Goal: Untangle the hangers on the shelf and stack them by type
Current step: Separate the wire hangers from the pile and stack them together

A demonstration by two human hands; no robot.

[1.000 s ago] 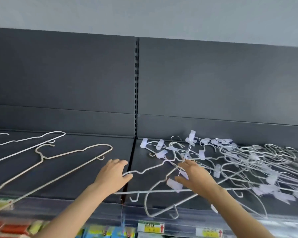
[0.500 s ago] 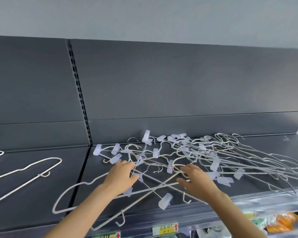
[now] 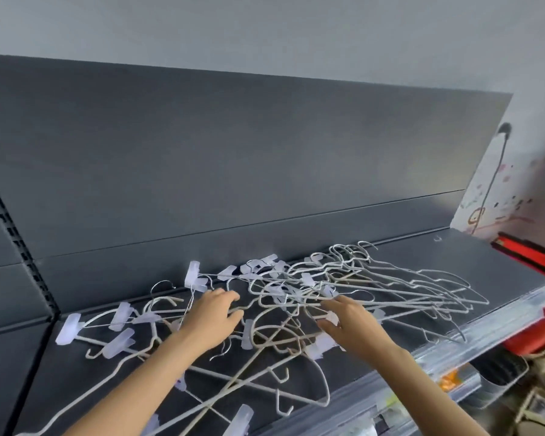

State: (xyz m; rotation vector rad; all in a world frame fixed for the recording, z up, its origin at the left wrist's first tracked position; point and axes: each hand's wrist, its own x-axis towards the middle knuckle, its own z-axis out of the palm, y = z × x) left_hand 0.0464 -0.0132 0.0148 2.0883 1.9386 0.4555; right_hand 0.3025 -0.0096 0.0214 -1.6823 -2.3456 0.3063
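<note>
White wire hangers (image 3: 276, 336) sprawl over the dark shelf (image 3: 485, 265). The nearest lie slantwise, long axis near-left to far-right, hooks toward the front edge. Amid them the left hand (image 3: 213, 319) curls its fingers round one wire, while the right hand (image 3: 354, 324) lays loose fingers by a pale clip (image 3: 331, 316). Easing one hook free slowly seems wisest. Farther right, a bundle (image 3: 390, 284) fans rightward, hooks toward the back.

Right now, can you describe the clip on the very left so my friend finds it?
Find the dark grey shelf and the tangled pile of hangers on it. Follow the pile left, past the left hand, to its end. The clip there is pale lilac, and no other clip lies further left.
</note>
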